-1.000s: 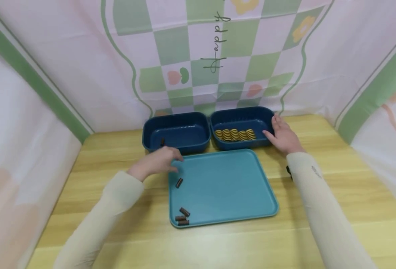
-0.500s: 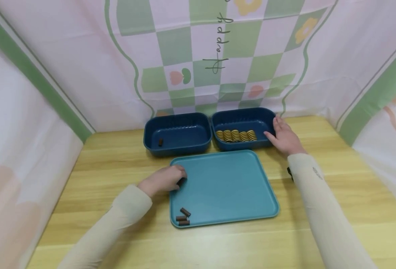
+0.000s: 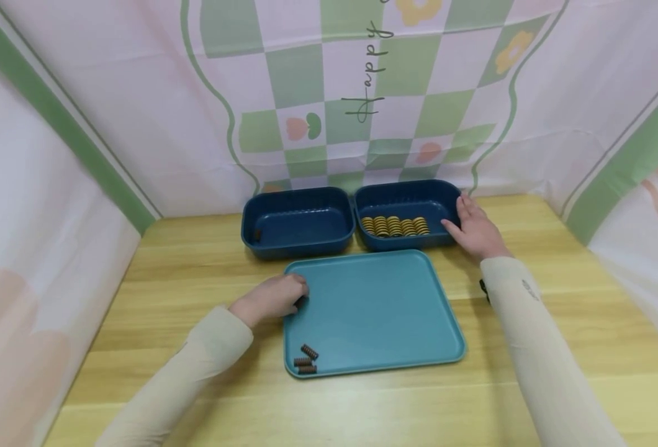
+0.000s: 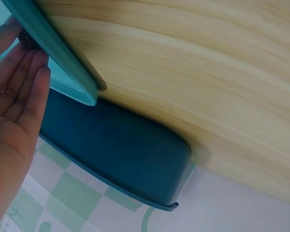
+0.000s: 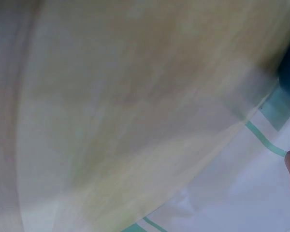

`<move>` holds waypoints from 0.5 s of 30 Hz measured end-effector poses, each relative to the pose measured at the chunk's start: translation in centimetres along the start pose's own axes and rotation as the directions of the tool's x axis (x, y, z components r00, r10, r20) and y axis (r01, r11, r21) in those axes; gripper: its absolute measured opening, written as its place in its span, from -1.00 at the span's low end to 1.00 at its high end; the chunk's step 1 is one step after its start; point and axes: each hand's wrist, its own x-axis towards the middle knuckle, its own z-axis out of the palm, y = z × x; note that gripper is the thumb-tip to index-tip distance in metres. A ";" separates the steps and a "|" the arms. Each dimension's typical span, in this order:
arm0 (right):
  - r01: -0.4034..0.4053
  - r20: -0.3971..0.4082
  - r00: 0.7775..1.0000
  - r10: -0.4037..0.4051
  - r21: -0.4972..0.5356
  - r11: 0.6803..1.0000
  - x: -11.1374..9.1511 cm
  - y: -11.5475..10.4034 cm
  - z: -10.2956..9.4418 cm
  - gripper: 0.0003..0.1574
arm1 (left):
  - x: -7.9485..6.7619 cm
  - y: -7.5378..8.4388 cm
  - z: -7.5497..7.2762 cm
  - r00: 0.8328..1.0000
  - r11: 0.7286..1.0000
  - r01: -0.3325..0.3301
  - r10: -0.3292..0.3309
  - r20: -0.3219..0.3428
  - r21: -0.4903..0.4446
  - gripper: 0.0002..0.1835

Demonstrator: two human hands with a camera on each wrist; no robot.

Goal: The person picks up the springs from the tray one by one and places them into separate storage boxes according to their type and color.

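Note:
At the left edge of the teal tray (image 3: 379,310), my left hand (image 3: 270,297) is lowered over a dark brown coil spring, mostly covered in the head view. The left wrist view has this spring (image 4: 26,39) between thumb and fingertips, just inside the tray's rim. Three more brown springs (image 3: 308,352) lie in the tray's near left corner. Another brown spring (image 3: 257,235) is in the left navy bin (image 3: 301,249). My right hand (image 3: 477,231) rests against the right end of the right navy bin (image 3: 443,239), fingers extended, thumb at the rim.
Several yellow springs (image 3: 394,226) stand in a row along the near wall of the right bin. Both bins sit side by side behind the tray, close to a patterned cloth backdrop (image 3: 295,74). The wooden table (image 3: 195,273) surrounds them.
My left hand has moved from beside the left bin down to the spring on the tray and pinches it. The spring inside the left bin has rolled leftward. The right hand stays at its bin.

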 end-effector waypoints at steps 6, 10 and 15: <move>-0.003 0.008 1.000 0.003 -0.007 1.000 0.0 0.2 0.1 0.07 | 0.1 -0.1 0.1 1.000 1.000 -0.008 0.008 0.000 -0.014 -0.82; -0.002 0.008 1.000 0.002 -0.008 1.000 0.0 0.2 0.1 0.07 | 0.1 -0.1 0.1 1.000 0.999 -0.008 0.008 0.004 -0.033 -0.81; 0.001 0.006 1.000 -0.001 -0.011 1.000 0.1 0.2 0.1 0.07 | 0.1 -0.3 0.1 1.000 0.997 -0.008 0.008 0.001 -0.078 -0.79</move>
